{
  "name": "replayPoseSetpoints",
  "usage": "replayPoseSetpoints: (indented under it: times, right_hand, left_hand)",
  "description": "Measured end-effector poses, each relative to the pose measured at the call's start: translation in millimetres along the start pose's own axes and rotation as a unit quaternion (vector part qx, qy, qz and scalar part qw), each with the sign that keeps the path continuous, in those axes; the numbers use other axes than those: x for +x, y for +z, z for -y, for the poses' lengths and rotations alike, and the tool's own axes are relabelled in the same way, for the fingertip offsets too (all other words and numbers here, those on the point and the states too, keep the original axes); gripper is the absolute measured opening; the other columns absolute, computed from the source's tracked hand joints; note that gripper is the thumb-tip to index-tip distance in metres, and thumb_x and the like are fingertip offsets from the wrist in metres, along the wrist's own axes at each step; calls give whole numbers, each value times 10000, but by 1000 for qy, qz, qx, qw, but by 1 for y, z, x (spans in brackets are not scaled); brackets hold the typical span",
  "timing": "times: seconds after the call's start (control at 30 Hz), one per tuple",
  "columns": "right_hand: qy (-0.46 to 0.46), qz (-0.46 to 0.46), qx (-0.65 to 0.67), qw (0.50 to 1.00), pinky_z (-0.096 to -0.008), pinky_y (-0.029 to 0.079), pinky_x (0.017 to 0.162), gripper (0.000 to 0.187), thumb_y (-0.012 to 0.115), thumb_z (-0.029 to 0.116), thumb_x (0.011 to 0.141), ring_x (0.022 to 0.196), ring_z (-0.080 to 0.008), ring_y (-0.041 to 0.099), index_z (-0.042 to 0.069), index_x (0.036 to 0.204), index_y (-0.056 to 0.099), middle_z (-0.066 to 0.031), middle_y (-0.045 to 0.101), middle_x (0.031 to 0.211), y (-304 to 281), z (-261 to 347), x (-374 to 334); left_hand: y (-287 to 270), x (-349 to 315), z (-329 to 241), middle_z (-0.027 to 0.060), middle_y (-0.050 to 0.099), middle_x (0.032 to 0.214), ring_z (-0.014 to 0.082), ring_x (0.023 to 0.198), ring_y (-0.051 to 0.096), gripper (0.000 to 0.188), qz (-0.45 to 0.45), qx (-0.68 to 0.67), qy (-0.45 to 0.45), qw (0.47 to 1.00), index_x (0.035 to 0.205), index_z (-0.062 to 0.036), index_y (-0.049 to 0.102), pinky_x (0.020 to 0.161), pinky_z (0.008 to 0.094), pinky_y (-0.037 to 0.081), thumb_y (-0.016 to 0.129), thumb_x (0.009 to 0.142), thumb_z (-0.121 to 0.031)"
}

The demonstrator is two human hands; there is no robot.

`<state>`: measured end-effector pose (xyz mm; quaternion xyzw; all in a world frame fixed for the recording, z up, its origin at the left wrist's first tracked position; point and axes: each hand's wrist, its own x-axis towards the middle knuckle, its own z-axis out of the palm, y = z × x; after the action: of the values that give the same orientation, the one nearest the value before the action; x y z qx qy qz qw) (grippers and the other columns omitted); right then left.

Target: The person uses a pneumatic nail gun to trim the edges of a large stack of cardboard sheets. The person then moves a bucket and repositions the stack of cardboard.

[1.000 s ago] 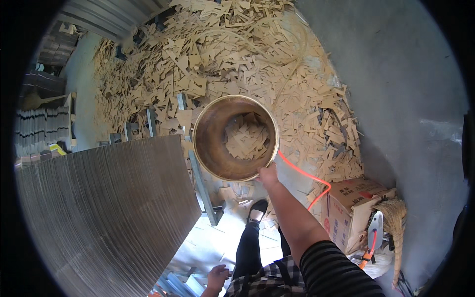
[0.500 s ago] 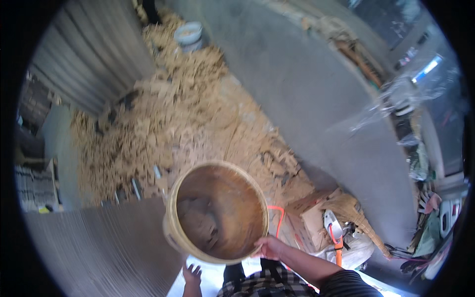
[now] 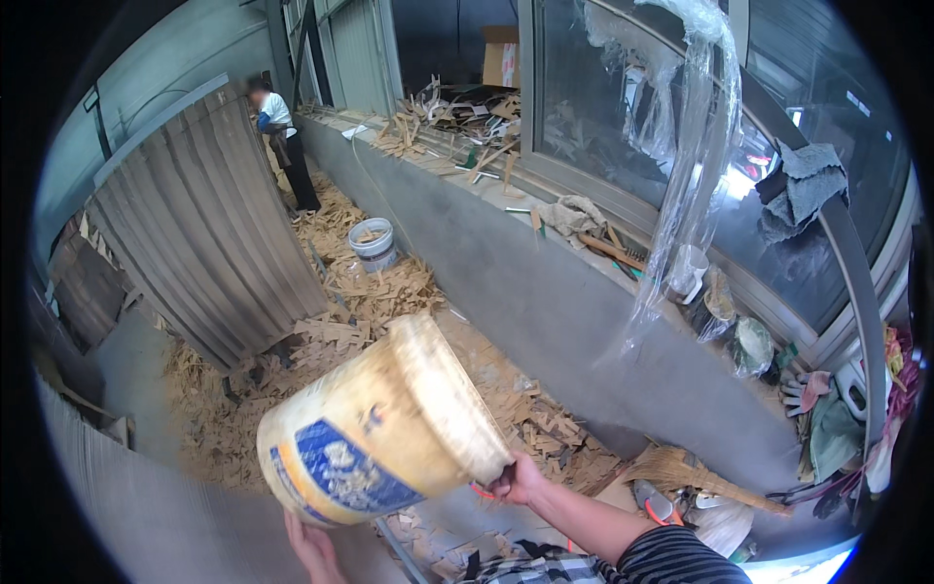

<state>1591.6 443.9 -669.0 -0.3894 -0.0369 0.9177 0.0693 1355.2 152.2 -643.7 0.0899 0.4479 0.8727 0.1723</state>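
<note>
A dirty cream plastic bucket (image 3: 379,419) with a blue printed label is held up in front of me, tilted on its side. Its base points to the lower left and its thick rimmed end to the right. My right hand (image 3: 520,479) is closed on the rim at the lower right. At the base end, my left hand (image 3: 313,547) presses against the bucket from below, its fingertips partly hidden by it. The inside of the bucket is turned out of sight. Many small brown scrap pieces (image 3: 555,419) litter the floor beyond.
A low grey wall (image 3: 506,282) runs along the right, with scraps and odds and ends on its ledge. Tall corrugated sheets (image 3: 204,224) stand at left. A white bucket (image 3: 373,241) and another person (image 3: 282,146) are farther off. A straw broom (image 3: 700,477) lies at right.
The bucket has swung from mouth toward me to lying on its side, mouth away. My left hand, free and spread before, now meets its base. My view has lifted.
</note>
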Motion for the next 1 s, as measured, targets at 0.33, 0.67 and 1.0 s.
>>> replayPoseSetpoints:
  times: [0.33,0.67,1.0]
  right_hand:
    - [131,195,225,946,-165,240,329,620,453,513,787,513,-93,468,-37,1074,451,-90,464,742,-32,57,70]
    - [145,349,285,881,-135,341,372,614,505,476,825,535,-97,451,-25,1170,424,-127,482,845,12,137,111]
    - [130,452,166,867,-160,406,417,498,469,462,864,613,-105,498,37,1121,507,-142,516,880,74,96,84]
  left_hand:
    - [228,60,-32,142,500,1243,196,1150,471,559,177,257,88,946,1267,31,442,976,310,362,564,722,44]
    - [421,48,-34,181,459,1296,283,1257,380,575,281,482,339,758,1252,-3,474,1052,367,248,465,684,80]
    - [423,-42,-88,232,426,1285,328,1165,438,565,264,404,553,679,1259,116,385,969,395,351,613,834,-178]
